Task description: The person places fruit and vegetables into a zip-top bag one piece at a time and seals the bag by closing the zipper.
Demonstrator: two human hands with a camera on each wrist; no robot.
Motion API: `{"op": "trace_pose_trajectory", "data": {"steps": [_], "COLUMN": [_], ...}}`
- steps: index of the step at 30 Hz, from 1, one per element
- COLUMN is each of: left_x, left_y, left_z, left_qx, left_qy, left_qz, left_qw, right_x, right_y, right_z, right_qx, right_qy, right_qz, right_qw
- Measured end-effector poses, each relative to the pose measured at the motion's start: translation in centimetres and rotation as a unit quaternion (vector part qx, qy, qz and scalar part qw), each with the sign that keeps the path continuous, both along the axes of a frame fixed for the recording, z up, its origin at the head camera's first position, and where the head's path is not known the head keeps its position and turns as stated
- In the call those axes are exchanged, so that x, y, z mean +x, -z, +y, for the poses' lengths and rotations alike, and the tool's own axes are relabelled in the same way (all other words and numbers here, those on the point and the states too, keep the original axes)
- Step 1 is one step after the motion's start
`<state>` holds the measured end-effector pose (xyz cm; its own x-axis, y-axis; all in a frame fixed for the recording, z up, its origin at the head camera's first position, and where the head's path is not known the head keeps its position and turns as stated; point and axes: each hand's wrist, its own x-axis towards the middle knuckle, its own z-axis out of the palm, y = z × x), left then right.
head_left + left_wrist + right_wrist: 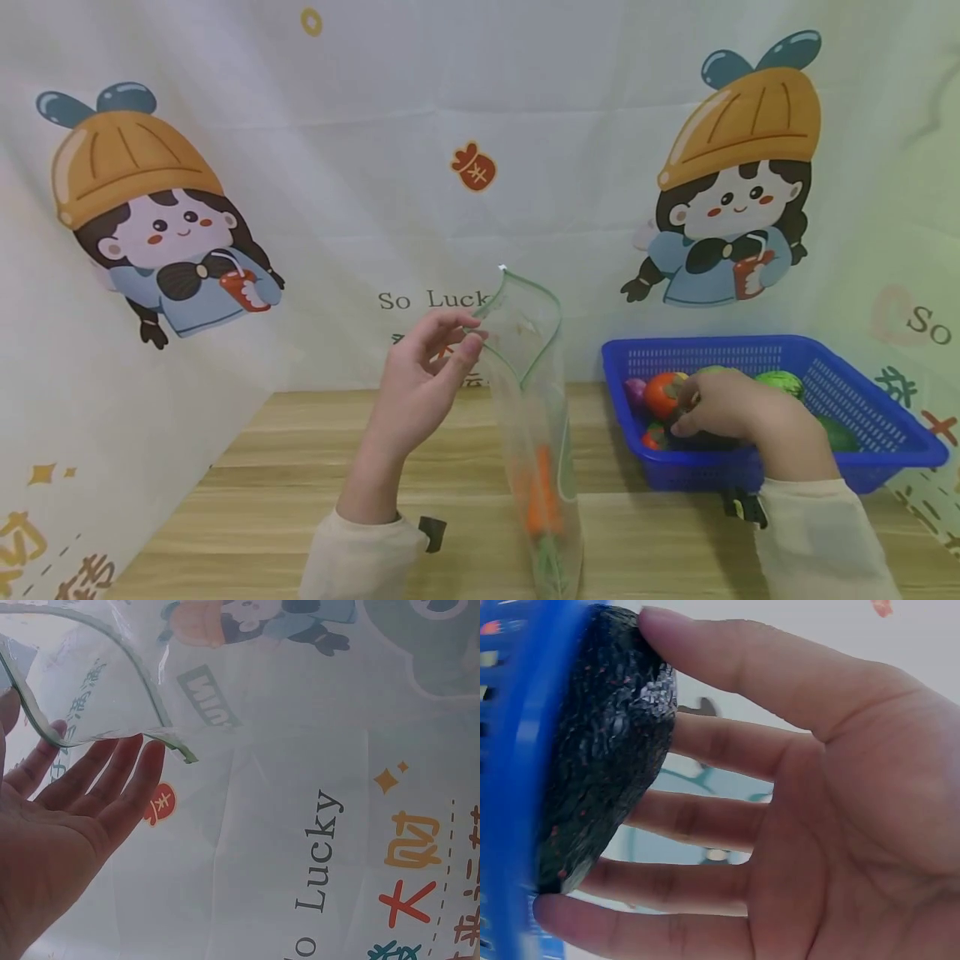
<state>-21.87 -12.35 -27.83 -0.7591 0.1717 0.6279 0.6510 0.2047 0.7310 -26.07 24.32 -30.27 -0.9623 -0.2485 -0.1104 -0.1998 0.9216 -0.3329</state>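
Observation:
My left hand (420,392) pinches the green-edged rim of a clear zip bag (528,417), whose mouth gapes open. The bag stands upright on the table, with orange carrots (543,500) showing through its lower part. In the left wrist view, fingertips of the left hand (75,817) meet the bag's rim (56,742). Over the blue basket (667,475), my right hand (738,408) is palm down. The right wrist view shows that hand's thumb and fingers around a dark, rough-skinned avocado (611,750), partly hidden by the basket's edge.
Inside the basket are a large tomato (662,395), a smaller tomato (654,437), a purple onion-like piece (636,392), a striped green melon (780,383) and a dark green vegetable (836,435). Behind the wooden table (262,483) hangs a printed white cloth (360,200).

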Motion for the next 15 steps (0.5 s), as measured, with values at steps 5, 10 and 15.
{"op": "trace_pose_trajectory", "data": {"steps": [5,10,15], "left_x": [0.0,0.1,0.1], "left_y": [-0.1,-0.1,-0.1], "left_z": [0.2,0.3,0.3], "left_qx": [0.002,0.002,0.006], "left_qy": [-0.004,-0.011,-0.01], "left_qz": [0.003,-0.002,-0.003], "left_qw": [1.0,0.9999,0.9999], "right_x": [1.3,2.8,4.5], "right_y": [-1.3,-2.7,-4.0], "right_z": [0.1,-0.1,-1.0], "right_qx": [-0.011,-0.038,-0.07], "right_qy": [0.0,0.004,0.019], "right_qz": [0.045,0.09,0.168], "right_qw": [0.999,0.995,0.983]}}
